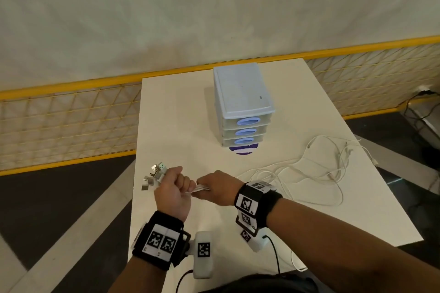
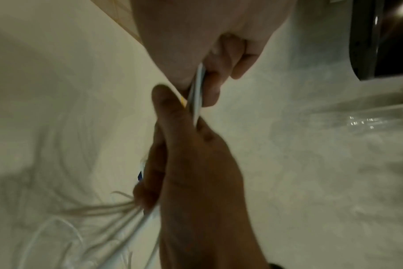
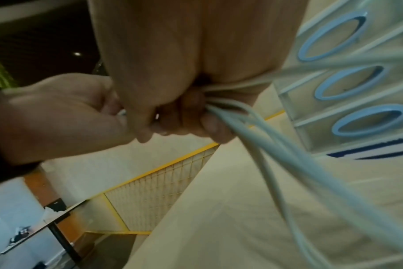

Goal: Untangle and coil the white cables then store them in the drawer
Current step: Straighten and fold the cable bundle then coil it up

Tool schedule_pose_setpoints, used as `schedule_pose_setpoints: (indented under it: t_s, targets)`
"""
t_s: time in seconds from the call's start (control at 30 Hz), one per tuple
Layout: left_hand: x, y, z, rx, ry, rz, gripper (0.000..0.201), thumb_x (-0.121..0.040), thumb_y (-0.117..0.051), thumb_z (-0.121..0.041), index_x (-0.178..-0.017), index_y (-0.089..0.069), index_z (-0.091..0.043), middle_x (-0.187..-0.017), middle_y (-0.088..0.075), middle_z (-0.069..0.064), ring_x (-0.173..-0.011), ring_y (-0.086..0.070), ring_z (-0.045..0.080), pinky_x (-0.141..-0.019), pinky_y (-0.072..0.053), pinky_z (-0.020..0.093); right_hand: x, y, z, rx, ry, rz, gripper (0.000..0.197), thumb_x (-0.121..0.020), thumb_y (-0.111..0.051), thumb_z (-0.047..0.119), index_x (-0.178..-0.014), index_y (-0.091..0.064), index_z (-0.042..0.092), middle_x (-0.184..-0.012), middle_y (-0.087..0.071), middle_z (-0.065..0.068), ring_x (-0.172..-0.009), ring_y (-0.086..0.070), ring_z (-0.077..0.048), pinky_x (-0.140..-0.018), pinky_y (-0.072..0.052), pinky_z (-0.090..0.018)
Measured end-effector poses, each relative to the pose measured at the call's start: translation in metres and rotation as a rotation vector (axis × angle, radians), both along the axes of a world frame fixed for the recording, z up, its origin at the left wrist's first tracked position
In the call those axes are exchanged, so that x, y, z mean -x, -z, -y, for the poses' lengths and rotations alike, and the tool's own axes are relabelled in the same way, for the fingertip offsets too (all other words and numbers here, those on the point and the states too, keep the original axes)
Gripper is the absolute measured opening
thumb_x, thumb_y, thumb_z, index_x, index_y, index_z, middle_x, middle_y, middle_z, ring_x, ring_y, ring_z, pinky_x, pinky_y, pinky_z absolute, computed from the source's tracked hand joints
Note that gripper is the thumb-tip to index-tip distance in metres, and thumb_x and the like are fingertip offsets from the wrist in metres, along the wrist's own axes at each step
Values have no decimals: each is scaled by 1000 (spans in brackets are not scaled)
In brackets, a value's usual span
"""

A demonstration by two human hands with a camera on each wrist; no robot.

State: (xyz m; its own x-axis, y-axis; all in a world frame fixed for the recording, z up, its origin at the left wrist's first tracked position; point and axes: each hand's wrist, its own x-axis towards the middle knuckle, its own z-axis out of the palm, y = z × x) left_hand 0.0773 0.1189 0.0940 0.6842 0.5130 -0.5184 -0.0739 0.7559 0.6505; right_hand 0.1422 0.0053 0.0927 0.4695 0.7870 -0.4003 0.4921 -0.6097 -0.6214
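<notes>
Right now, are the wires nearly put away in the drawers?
Not yet. Done: the plug ends are gathered in the left hand. In hand: the right hand grips the same bundle of cables beside it. Left: the rest of the cables lie loose on the table, uncoiled, and all three drawers are closed.

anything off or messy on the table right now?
Yes. The white cables sprawl in a loose tangle across the right side of the table, some ends lying at its right edge. The left hand and right hand both grip the gathered bundle. All three drawers are shut.
</notes>
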Motion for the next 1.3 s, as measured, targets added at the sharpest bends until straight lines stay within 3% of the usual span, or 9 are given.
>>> schedule_pose_setpoints:
  t_s: [0.27,0.4,0.53,0.63,0.77,0.93,1.13,1.23,1.3]
  targets:
    - [13,3,-38,-141,-68,-147,46,-89,-44,-1,-54,-24,-24,-39,-18,-9,-36,-14,10,-40,-21,23,-21,26,36,194,68,224,34,-94,-43,42,-95,-60,12,-100,-64,-15,-95,-59,-35,-67,-35,-33]
    - [32,15,-90,-123,-260,-248,47,-83,-48,-3,-47,-26,-23,-43,-18,-6,-42,-15,13,-46,-19,26,-43,30,83,369,151,217,34,-94,-42,42,-108,-60,17,-113,-62,-12,-105,-57,-31,-82,-44,-36]
    - [34,33,-104,-124,-347,-286,36,-82,-56,-9,-57,-34,-21,-45,-26,-5,-41,-25,13,-44,-30,24,-52,31,95,358,218,199,33,-95,-42,37,-113,-59,14,-113,-62,-15,-104,-58,-33,-83,-45,-36]
    - [32,40,-97,-27,-307,-214,30,-84,-62,-21,-60,-44,-20,-50,-36,-6,-47,-41,12,-66,-49,27,-58,27,94,337,240,207,32,-96,-40,34,-110,-59,12,-110,-62,-16,-101,-58,-35,-78,-43,-35]
    - [42,58,-93,29,-149,-265,23,-87,-58,-37,-77,-53,-17,-71,-59,-4,-74,-59,14,-74,-48,30,-61,19,94,291,254,208,29,-96,-40,29,-108,-60,12,-108,-63,-16,-99,-58,-34,-77,-43,-35]
    - [44,61,-67,80,71,-460,46,-80,-54,-59,-84,-58,-14,-83,-57,5,-80,-56,22,-77,-43,38,-58,15,93,266,279,214,27,-95,-40,27,-105,-60,12,-109,-63,-16,-100,-58,-34,-73,-38,-32]
    - [53,61,-68,23,91,-697,79,-79,-56,-61,-133,-41,-6,-123,-48,13,-117,-48,31,-95,-39,43,-60,10,92,243,340,233,29,-96,-38,28,-104,-59,10,-107,-62,-16,-97,-58,-34,-71,-38,-30]
    - [51,40,-60,-362,-49,-740,29,-86,-58,-39,-90,-57,-10,-89,-53,8,-86,-51,27,-73,-43,37,-58,6,89,245,352,252,29,-95,-37,26,-105,-59,10,-108,-63,-16,-96,-59,-34,-73,-41,-33]
    - [45,17,-43,-690,95,-547,31,-91,-56,-30,-68,-54,-10,-68,-51,8,-67,-47,22,-60,-39,32,-55,6,84,257,347,274,29,-95,-36,25,-106,-58,9,-108,-63,-15,-96,-60,-34,-76,-44,-35]
